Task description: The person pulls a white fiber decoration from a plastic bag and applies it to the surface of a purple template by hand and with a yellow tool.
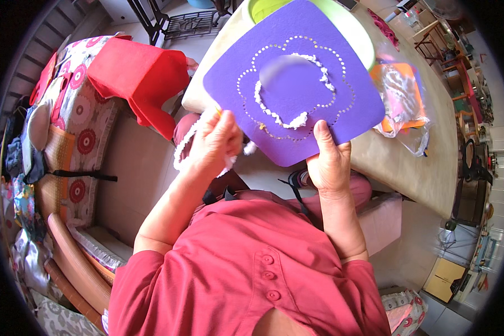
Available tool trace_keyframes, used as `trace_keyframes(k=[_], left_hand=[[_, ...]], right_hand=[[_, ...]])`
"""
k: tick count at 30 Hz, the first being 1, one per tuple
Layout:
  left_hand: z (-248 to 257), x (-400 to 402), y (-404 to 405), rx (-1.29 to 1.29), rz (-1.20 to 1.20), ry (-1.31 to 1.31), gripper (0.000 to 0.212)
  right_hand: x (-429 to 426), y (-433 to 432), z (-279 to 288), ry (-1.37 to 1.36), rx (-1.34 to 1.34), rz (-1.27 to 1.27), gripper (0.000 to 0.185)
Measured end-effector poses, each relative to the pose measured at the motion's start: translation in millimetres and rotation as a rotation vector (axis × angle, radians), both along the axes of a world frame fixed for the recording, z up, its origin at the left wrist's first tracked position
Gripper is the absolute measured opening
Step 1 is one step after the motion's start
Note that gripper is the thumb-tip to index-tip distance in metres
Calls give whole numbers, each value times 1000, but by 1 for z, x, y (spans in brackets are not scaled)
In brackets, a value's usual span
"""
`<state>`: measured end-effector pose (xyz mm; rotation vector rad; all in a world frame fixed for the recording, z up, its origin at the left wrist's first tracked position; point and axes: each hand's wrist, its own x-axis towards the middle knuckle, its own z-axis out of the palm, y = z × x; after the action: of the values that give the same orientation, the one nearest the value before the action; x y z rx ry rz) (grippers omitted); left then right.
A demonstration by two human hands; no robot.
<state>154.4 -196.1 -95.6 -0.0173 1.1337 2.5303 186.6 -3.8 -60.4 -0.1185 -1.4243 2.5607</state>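
Observation:
A purple felt sheet with rounded corners is held up in front of me, punched with small holes in a flower outline around an inner ring. White fluffy yarn runs along part of that ring; the middle of the sheet looks blurred. My right hand grips the lower right edge, thumb on top. At the lower left edge, my left hand pinches something with a small yellow tip, perhaps a needle, which the fingers mostly hide. A loose length of white yarn loops beside that hand.
Behind the felt, a pale green basin stands on the cream-topped table. A clear plastic bag with coloured sheets lies to its right. Red fabric drapes at left by a patterned sofa cover. A treadle stand is beyond.

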Motion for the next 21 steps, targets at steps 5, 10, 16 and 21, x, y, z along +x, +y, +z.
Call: trace_keyframes(k=[5,10,16,21], left_hand=[[17,3,-23,-299,222,276,14],[59,3,-4,-990,240,1035,14],[58,-7,12,-1155,345,1278,23],[55,-7,14,-1192,366,1312,24]], right_hand=[[1,8,-12,76,198,3,27],[1,2,-10,118,370,-27,22],[3,-4,3,117,397,-7,21],[1,-6,2,131,407,-39,21]])
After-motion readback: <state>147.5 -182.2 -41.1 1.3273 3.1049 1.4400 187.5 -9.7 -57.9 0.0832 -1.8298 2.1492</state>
